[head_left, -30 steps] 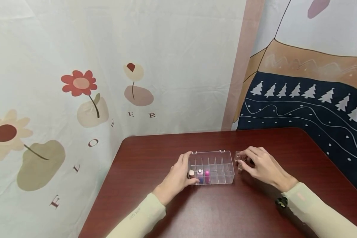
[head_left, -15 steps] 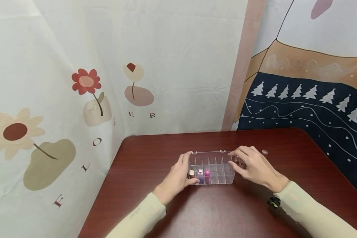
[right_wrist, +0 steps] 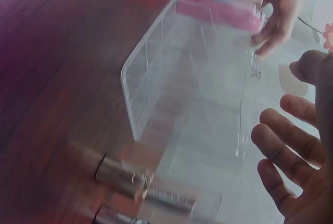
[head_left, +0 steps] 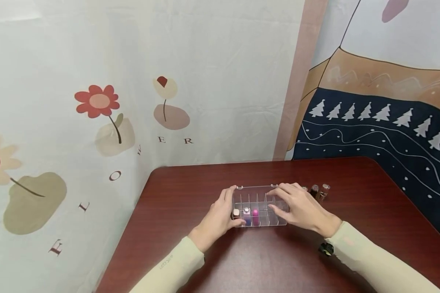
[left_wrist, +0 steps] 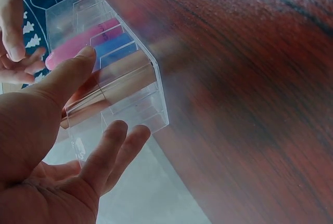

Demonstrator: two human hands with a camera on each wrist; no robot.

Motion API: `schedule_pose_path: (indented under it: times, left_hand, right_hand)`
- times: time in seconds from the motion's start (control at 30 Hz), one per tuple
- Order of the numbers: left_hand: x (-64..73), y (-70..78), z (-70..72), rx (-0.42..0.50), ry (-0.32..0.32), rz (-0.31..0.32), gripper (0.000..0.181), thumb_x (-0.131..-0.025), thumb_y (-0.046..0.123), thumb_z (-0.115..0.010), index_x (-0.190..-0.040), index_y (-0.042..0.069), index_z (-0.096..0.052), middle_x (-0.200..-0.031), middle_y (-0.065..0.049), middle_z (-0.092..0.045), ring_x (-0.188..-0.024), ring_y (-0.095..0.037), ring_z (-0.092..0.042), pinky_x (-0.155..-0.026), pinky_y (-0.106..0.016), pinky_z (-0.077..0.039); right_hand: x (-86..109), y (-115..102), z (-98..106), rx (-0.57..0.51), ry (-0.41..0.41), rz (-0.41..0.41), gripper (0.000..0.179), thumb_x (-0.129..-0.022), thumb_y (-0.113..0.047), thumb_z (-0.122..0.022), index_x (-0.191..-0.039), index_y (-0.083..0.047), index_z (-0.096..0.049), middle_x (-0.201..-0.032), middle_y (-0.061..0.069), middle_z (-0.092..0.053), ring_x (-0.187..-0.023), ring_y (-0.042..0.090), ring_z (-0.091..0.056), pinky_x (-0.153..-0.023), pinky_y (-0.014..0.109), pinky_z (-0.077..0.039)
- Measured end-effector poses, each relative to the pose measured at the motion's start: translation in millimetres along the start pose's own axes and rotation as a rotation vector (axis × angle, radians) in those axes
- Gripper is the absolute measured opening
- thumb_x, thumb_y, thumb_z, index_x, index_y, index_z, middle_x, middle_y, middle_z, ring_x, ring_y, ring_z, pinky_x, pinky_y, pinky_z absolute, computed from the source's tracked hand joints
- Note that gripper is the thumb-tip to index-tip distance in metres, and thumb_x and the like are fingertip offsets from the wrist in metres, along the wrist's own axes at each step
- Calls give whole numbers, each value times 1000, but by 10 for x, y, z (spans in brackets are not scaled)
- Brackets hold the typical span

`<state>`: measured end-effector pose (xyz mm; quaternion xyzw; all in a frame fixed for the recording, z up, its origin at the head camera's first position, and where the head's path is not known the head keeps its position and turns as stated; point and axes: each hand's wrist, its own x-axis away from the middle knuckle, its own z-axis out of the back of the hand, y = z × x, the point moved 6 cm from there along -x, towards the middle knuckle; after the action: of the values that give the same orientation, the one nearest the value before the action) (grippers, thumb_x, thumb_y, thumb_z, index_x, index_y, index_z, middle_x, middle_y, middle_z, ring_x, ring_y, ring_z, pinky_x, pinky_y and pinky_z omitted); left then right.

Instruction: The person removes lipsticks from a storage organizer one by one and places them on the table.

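Box [head_left: 265,219]: set on the bench [head_left: 190,191], lined with two rows of compartments; judged to be partway through being filled.
Copper tube [head_left: 236,214], blue tube [head_left: 247,218], pink tube [head_left: 255,218]: stood side by side in the three leftmost front compartments; no tube is seen in those to their right.
Left hand [head_left: 214,217]: gripped on the box's left end, thumb at the front.
Right hand [head_left: 303,209]: poised over the box's right part, fingers wide, nothing seen between them; contact with the box cannot be told.
Next move: a tube probably needs to be pinched and lowered upright into the fourth front compartment, the box being steadied.
Loose tubes [head_left: 324,191]: three, stood on the bench beyond the right hand, one mostly hidden by it.
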<state>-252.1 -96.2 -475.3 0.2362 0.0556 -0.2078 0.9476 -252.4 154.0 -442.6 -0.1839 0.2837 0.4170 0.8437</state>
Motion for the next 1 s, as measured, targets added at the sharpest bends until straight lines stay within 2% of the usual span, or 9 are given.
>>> schedule_pose_path:
  times: [0.2,0.37,0.6,0.77,1.0]
  left_hand:
    - [10,-4,-3,6,19,-13,115,-86,29,-107,-173,-1,-39,-162,-25,-59,-96,-39,-81,-103,-52,-73]
    - [7,-3,12,11,20,-23,114,-87,28,-107,-173,-2,-39,-161,-25,-60,-101,-39,-81,-102,-52,-73]
    - [-5,5,35,20,3,-22,113,-88,27,-106,-173,-1,-38,-161,-24,-59,-104,-40,-82,-103,-51,-73]
    - [-16,-1,36,24,-12,-11,112,-89,27,-105,-174,0,-37,-163,-24,-58,-105,-40,-82,-104,-50,-73]
    - [-18,-1,24,10,-8,-30,113,-90,28,-105,-174,-2,-37,-162,-25,-58,-105,-40,-82,-104,-48,-73]
  right_hand:
    - [-60,-137,-160,-11,-51,9,39,-91,-28,-99,-124,-15,-84,-113,-2,-82,-98,15,-73,-91,45,-64]
    - [-108,-234,-280,-25,-72,20,36,-92,-29,-98,-121,-12,-84,-110,-1,-82,-100,15,-74,-95,45,-64]
    - [-141,-299,-404,-21,-107,9,33,-95,-33,-96,-119,-14,-84,-108,-2,-82,-97,14,-74,-94,43,-66]
    - [-135,-314,-454,-1,-105,8,28,-95,-35,-96,-113,-17,-83,-101,-4,-79,-92,12,-71,-88,39,-63]
    - [-103,-309,-514,16,-89,-1,25,-94,-34,-98,-106,-18,-82,-95,-7,-76,-87,10,-68,-83,36,-59]
